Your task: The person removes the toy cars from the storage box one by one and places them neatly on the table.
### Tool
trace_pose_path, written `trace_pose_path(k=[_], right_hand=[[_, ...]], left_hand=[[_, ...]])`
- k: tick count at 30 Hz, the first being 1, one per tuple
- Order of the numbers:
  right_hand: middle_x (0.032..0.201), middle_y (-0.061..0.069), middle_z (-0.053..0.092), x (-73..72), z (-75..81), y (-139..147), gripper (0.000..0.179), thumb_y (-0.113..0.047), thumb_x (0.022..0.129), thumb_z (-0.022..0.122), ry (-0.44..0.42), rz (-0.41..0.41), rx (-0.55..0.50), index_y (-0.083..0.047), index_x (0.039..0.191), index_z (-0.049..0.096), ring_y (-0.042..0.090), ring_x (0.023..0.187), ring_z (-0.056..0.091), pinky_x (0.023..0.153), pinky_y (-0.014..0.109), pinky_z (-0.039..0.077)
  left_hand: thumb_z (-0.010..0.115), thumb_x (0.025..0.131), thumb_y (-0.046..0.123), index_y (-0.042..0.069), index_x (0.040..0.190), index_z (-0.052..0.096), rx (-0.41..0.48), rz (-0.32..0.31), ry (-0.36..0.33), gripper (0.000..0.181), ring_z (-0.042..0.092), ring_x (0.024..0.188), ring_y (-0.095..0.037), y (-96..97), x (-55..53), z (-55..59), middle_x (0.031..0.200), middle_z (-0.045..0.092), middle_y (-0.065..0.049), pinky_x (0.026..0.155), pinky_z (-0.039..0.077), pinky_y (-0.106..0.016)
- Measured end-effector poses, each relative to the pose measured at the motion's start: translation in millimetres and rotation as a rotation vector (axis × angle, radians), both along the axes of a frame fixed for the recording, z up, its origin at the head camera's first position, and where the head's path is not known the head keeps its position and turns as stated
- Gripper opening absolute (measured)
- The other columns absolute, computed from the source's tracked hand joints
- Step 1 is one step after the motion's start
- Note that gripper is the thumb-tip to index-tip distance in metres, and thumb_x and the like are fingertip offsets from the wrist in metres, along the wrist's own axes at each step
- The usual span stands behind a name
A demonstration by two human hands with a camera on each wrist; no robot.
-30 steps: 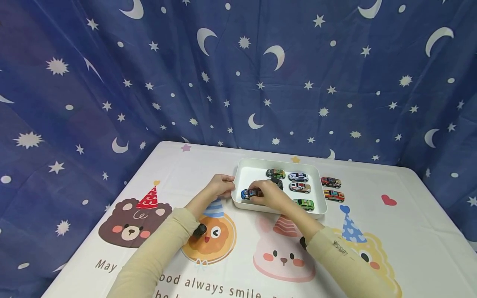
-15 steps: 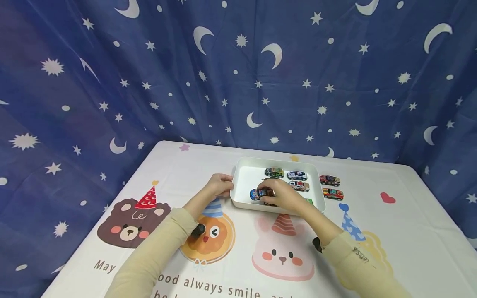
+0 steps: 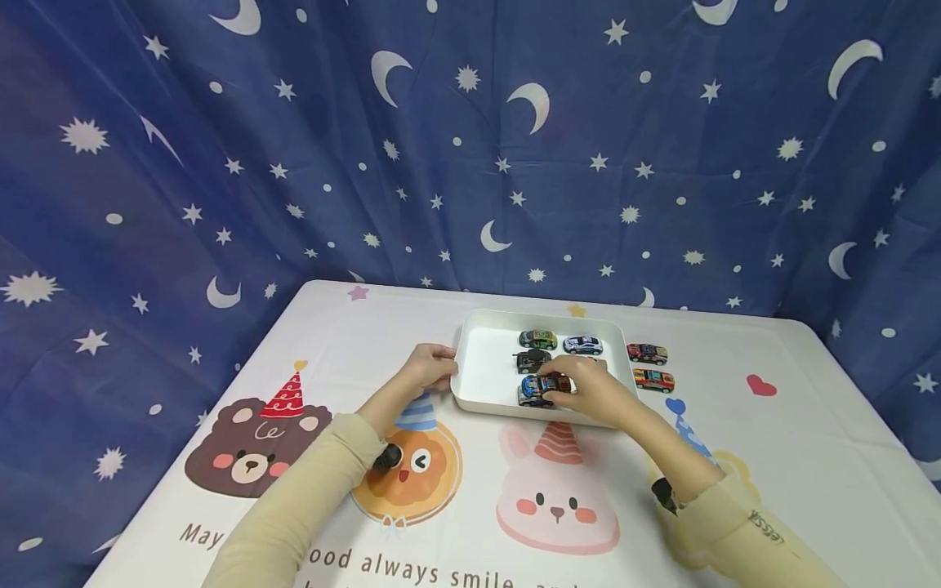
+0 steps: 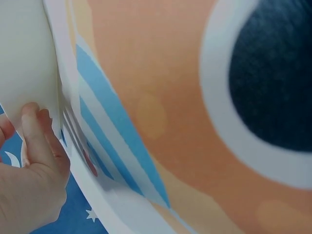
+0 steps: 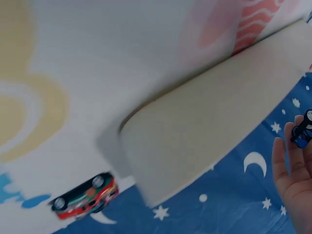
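A white tray [image 3: 485, 402] stands on the table, with several toy cars in it. At its left end, my left hand [image 3: 428, 367] grips the wall; in the left wrist view the fingers [image 4: 36, 134] lie against that wall. Over the tray's front part, my right hand [image 3: 591, 392] pinches a blue toy car [image 3: 547, 384] above a darker car [image 3: 531, 400], partly hidden. Behind these are a black toy car [image 3: 531, 361], a green one [image 3: 538, 339] and a white one [image 3: 583, 345]. The right hand covers most of another car near the tray's right side.
Outside the tray's right end, a dark red toy car [image 3: 648, 354] and an orange-red one [image 3: 653, 380] stand on the printed tablecloth [image 3: 794, 457]. A blue curtain [image 3: 412, 180] with moons and stars hangs behind the table.
My right hand has lifted the blue car and carried it right, over the darker car. The black car in the tray has come into view. The left hand keeps its hold on the tray.
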State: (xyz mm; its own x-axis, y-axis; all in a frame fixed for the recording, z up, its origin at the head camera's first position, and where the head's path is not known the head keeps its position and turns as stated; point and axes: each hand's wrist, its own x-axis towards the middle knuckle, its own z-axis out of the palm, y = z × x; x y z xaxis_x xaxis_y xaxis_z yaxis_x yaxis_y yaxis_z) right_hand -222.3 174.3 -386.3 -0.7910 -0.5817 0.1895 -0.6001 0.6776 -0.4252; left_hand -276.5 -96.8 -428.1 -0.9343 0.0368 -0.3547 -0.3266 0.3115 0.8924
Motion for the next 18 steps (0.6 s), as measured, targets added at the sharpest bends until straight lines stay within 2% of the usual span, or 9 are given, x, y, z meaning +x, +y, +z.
trace_pose_path(k=[8,18], right_hand=[[0.108,0.015,0.068,8.9,3.3,28,0.032,-0.008,0.079,0.073,0.033,-0.043,-0.025,0.001,0.109,0.065,0.033,0.103,0.063,0.087,0.046,0.055],[0.108,0.014,0.068,19.1,8.5,58,0.031,-0.008,0.081,0.072,0.053,-0.105,-0.009,-0.002,0.110,0.066,0.034,0.103,0.063,0.086,0.047,0.055]], left_hand=[[0.058,0.081,-0.003,-0.002,0.119,0.060,0.004,-0.005,0.004,0.038,0.057,0.067,-0.009,0.6,-0.2,-0.7,0.107,0.066,-0.017,0.056,0.053,-0.015],[0.058,0.081,-0.004,-0.002,0.119,0.061,-0.004,0.011,0.014,0.038,0.056,0.065,-0.009,1.4,1.8,-0.1,0.100,0.067,-0.014,0.055,0.053,-0.015]])
